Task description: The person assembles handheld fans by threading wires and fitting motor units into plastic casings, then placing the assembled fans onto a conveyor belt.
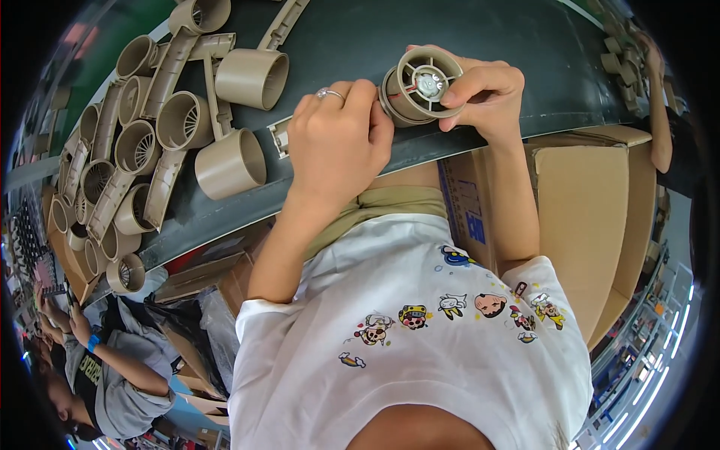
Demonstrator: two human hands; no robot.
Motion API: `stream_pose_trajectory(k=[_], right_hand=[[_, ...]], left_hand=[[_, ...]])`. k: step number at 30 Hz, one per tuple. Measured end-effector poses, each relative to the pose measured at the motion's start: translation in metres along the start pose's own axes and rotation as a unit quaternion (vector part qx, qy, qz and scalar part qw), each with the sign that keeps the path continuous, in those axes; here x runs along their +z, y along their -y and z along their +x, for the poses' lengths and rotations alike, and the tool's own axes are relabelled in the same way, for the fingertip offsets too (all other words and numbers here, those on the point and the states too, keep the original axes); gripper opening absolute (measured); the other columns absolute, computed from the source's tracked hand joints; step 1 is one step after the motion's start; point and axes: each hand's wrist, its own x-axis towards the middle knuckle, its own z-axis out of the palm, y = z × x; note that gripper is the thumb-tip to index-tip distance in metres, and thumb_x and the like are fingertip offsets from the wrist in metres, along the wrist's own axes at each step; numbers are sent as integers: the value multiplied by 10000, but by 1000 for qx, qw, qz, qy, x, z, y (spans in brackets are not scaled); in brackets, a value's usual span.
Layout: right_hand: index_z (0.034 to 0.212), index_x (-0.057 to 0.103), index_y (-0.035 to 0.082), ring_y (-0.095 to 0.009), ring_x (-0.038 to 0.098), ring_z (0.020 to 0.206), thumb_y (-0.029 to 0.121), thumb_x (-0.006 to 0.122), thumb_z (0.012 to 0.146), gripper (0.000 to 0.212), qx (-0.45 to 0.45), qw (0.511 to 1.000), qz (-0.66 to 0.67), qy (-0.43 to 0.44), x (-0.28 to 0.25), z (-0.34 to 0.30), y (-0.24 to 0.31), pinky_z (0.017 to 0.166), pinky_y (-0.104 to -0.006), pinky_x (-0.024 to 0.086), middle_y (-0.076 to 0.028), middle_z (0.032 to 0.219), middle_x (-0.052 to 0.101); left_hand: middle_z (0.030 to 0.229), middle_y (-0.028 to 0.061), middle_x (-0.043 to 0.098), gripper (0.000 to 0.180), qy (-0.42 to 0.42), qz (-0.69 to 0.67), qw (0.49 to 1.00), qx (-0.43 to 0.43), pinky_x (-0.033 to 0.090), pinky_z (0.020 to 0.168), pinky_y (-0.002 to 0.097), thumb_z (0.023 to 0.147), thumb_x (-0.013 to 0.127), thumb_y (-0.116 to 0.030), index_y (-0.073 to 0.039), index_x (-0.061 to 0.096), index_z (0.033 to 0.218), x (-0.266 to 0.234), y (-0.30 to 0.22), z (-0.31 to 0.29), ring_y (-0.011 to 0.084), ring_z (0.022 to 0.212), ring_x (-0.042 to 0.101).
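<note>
Close to the near edge of the dark green worktop, I hold a beige hair dryer housing [405, 114] with its round end tilted up. My left hand [334, 139] is closed round its handle, whose pale end [280, 138] sticks out to the left. Closed on a beige spoked motor holder [409, 75] is my right hand [487, 94], thumb and fingers pinching its rim. A silvery round motor [430, 85] sits in the middle of the spokes, with a bit of red wire beside it. The holder stands at the housing's opening; how deep it sits I cannot tell.
Many beige housings [230, 163] with handles lie piled on the left of the worktop [337, 45]. Cardboard boxes [577, 217] stand below the edge at right. Another person's arm [660, 112] reaches in at far right; a person [120, 360] works at lower left.
</note>
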Motion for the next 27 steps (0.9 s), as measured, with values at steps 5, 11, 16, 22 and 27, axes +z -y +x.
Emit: stream_pose_trajectory(k=[5,11,16,22,27], right_hand=[[748,717,-35,-292,694,929,-37,869,528,267,60,993,-100,9,7,2,6,843,-321,527,-176,919,721],[776,707,-43,-427,551,1200,163,774,773,217,35,999,-5,24,-2,-7,1,1028,-480,421,-325,1243,565],[778,713,-48,-344,578,1191,23,693,753,78,78,995,-61,31,1,-14,0,974,-372,455,-273,1266,578],[761,711,-36,-351,566,1208,17,685,778,61,78,994,-69,39,5,-19,2,1078,-474,375,-240,1084,675],[778,708,-31,-358,570,1201,18,673,805,66,78,994,-67,37,3,-17,-4,1125,-513,299,-170,989,710]], left_hand=[[713,105,610,86,-5,-63,996,-64,470,591,398,734,628,-38,-30,543,740,-1,8,-4,314,577,570],[744,91,630,80,37,8,999,5,464,546,410,745,632,-57,-45,555,764,-19,9,-3,311,569,562],[695,65,591,81,56,31,998,-20,436,498,386,755,635,-83,-72,556,763,-34,10,-13,285,560,559],[661,69,551,73,79,-29,996,-29,426,489,383,765,633,-91,-69,563,762,-37,12,-22,273,554,560],[677,77,557,41,95,-42,994,-27,424,476,384,773,625,-92,-78,591,789,-34,15,-24,275,548,577]])
